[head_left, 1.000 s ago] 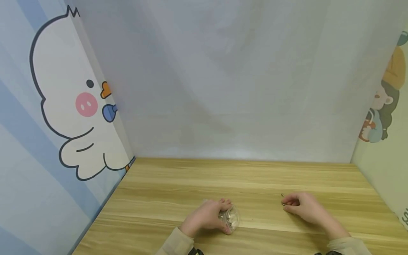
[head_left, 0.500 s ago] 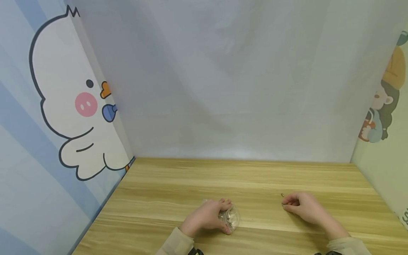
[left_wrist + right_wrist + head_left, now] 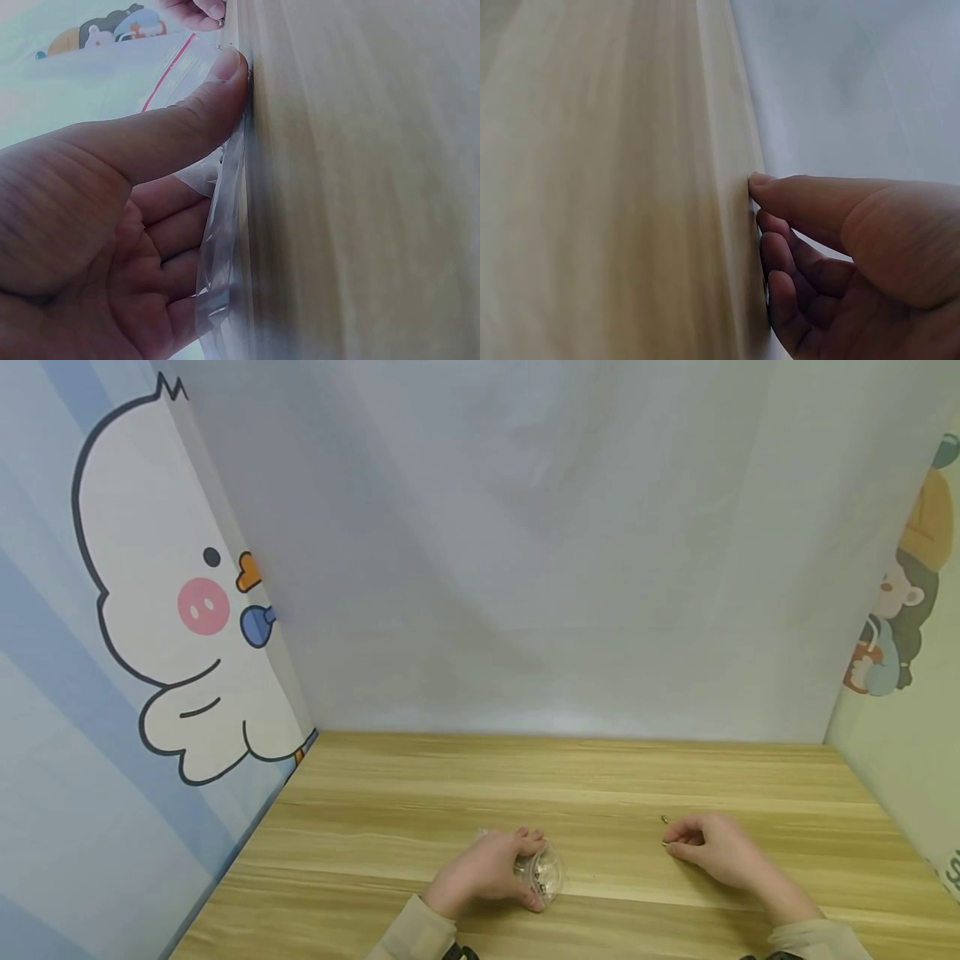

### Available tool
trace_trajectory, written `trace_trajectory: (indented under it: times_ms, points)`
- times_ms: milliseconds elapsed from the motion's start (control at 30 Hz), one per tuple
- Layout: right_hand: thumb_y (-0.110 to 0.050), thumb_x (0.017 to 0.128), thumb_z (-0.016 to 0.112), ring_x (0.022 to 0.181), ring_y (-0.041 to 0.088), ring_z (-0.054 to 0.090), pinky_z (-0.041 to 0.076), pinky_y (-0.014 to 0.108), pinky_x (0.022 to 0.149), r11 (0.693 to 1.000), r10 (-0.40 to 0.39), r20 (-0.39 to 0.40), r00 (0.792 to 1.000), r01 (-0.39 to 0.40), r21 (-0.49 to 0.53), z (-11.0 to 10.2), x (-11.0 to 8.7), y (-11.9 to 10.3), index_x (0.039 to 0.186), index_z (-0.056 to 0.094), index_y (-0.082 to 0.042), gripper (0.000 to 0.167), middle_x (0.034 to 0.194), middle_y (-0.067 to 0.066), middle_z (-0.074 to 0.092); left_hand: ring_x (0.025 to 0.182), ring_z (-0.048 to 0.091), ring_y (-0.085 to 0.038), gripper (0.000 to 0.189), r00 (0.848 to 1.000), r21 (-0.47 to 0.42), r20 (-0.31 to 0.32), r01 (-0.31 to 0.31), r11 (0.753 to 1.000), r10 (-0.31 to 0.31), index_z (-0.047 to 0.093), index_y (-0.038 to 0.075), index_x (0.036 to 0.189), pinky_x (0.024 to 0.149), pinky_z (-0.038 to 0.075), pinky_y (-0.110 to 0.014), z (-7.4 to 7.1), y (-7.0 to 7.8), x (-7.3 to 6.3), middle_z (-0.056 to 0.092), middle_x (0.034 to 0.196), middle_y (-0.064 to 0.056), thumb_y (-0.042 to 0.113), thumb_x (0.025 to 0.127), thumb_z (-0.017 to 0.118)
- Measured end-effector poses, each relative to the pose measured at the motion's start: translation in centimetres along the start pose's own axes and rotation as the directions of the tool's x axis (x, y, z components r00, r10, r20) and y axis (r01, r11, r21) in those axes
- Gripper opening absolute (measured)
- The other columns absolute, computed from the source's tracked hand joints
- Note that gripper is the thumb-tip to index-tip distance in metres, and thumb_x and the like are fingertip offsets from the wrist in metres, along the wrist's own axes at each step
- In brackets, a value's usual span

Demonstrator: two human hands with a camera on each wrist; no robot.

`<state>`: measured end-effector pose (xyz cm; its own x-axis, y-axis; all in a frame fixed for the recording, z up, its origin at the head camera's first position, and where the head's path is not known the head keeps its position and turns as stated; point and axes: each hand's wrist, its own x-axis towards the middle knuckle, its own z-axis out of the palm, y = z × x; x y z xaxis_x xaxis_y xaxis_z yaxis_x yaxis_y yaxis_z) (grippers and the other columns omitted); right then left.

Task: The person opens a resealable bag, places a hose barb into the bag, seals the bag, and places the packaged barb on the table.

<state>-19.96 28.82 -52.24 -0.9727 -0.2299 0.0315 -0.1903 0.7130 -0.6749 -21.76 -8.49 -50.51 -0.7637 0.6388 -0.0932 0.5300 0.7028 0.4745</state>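
My left hand (image 3: 487, 868) holds a clear plastic zip bag (image 3: 550, 870), its thumb and fingers spread around the near side. Several small metal pieces (image 3: 540, 882) show inside the plastic. In the left wrist view the bag (image 3: 219, 255) runs along the tabletop between thumb and fingers, and its red zip line (image 3: 169, 71) shows beyond the thumb. Over to the right, my right hand (image 3: 712, 845) is low on the table, thumb and fingertips pinching a tiny metal piece (image 3: 666, 843). A second small brass-coloured piece (image 3: 664, 819) lies just behind those fingertips.
The wood-grain table (image 3: 420, 785) extends under both hands. A grey-white sheet (image 3: 555, 568) rises along its back edge. Printed cartoon panels stand at the left (image 3: 150, 610) and right (image 3: 900, 635).
The tiny metal piece at my right fingertips has shifted slightly and shows as a lighter spot. Both hands and the bag stay in place.
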Motion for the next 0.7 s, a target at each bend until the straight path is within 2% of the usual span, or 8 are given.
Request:
trace_trajectory:
  times_ms: [167, 467, 700]
  points:
    - [-0.017, 0.097, 0.079, 0.083, 0.008, 0.063, 0.055, 0.026, 0.072, 1.000, -0.003, 0.001, 1.000, 0.003, -0.005, -0.02, -0.02, -0.07, 0.101, 0.080, -0.011, 0.007, 0.093, -0.006, 0.073, 0.151, 0.046, -0.028, 0.090, 1.000, -0.002, 0.000, -0.001, 1.000, 0.001, 0.064, 0.013, 0.150, 0.125, 0.030, -0.061, 0.02, -0.02, -0.03, 0.054, 0.159, 0.000, 0.035, 0.070, 0.100]
    - [-0.017, 0.097, 0.081, 0.080, 0.004, 0.062, 0.055, 0.026, 0.070, 0.999, -0.048, 0.003, 0.999, 0.048, -0.015, -0.22, -0.02, 0.35, 0.099, 0.080, -0.011, 0.006, 0.091, -0.007, 0.073, 0.151, 0.047, -0.027, 0.090, 1.000, 0.019, 0.001, -0.006, 1.000, 0.006, 0.064, 0.013, 0.150, 0.125, 0.033, -0.055, 0.08, 0.07, 0.26, 0.054, 0.159, 0.001, 0.035, 0.069, 0.100]
    - [-0.019, 0.096, 0.081, 0.084, 0.004, 0.066, 0.057, 0.027, 0.074, 0.997, -0.069, 0.005, 0.998, 0.069, -0.024, -0.16, 0.08, 0.43, 0.099, 0.081, -0.013, 0.007, 0.094, -0.008, 0.075, 0.151, 0.046, -0.029, 0.090, 1.000, 0.008, -0.004, -0.006, 1.000, 0.006, 0.064, 0.012, 0.149, 0.126, 0.032, -0.057, 0.22, -0.06, 0.35, 0.054, 0.159, -0.001, 0.034, 0.070, 0.100]
